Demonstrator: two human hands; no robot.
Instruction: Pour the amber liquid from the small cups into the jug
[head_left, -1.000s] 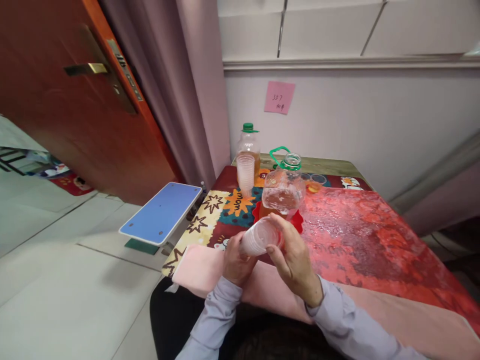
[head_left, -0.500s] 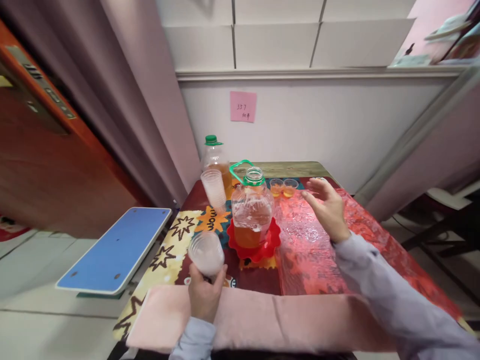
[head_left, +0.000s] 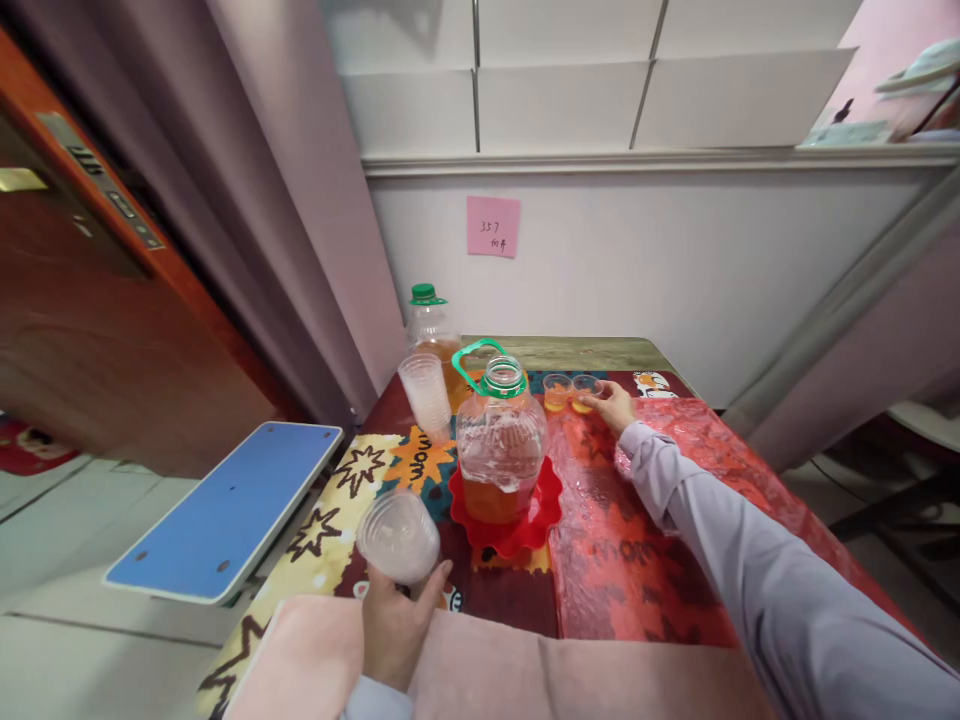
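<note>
My right hand (head_left: 613, 405) reaches to the far side of the table, its fingertips closed on the rim of a small clear plastic cup (head_left: 583, 396) with amber liquid in it. A matching cup (head_left: 556, 393) stands beside it on the left. My left hand (head_left: 399, 625) holds a stack of clear plastic cups (head_left: 397, 540) near the front left, its fingers partly hidden by the stack. Between my hands an uncapped clear jug (head_left: 501, 445) with amber liquid and a green handle stands in a red scalloped dish (head_left: 551, 500).
Behind on the left are a capped jug (head_left: 435, 330) and another stack of cups (head_left: 426, 395), leaning. Red plastic film (head_left: 637, 560) covers the table's right side. A folded pink cloth (head_left: 480, 675) lies along the front edge. A blue board (head_left: 232, 505) stands left of the table.
My right hand has moved forward and left, from open in the air to the right-hand small cup. The left hand with its stack has shifted slightly left and nearer me.
</note>
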